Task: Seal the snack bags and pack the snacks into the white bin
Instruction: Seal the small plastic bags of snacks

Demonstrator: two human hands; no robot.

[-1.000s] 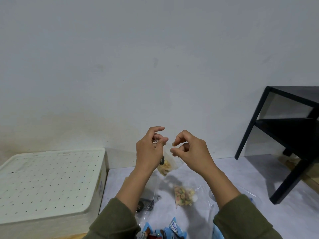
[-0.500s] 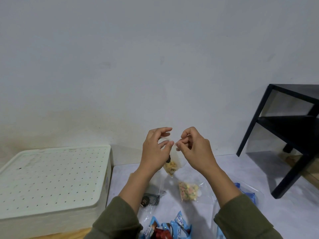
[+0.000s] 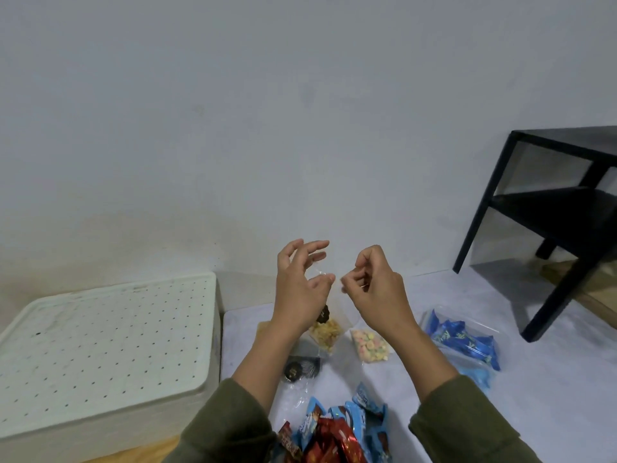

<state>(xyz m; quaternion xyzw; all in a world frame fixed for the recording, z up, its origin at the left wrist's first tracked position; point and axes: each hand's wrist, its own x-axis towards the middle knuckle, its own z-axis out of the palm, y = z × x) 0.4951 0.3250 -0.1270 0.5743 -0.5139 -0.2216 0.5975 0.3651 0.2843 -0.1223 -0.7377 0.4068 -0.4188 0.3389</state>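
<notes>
A small clear plastic snack bag is held up above the pale grey tabletop by a person in olive-green sleeves, its top edge pinched between both hands near the middle of the scene. The bag's upper left corner is gripped by the thumb and forefinger of the left hand, the other fingers being spread wide, while its upper right corner is nipped by the curled fingers of the right hand. Pale yellow crunchy pieces and one dark round sweet are seen gathered in the bag's lower corner; whether its top is sealed cannot be told.

Just beneath and to the right, a second clear bag of pastel-coloured cereal rings is seen lying flat on the table. To the left of it, a clear bag holding a dark round biscuit is laid near the left forearm. Further right, a clear bag filled with blue foil-wrapped snacks is shown resting on its side. At the near edge, a heap of light blue and red snack wrappers is spread.

At the far left, the white perforated plastic bin is positioned beside the table. A black metal shelf frame is seen at the far right against the white wall.
</notes>
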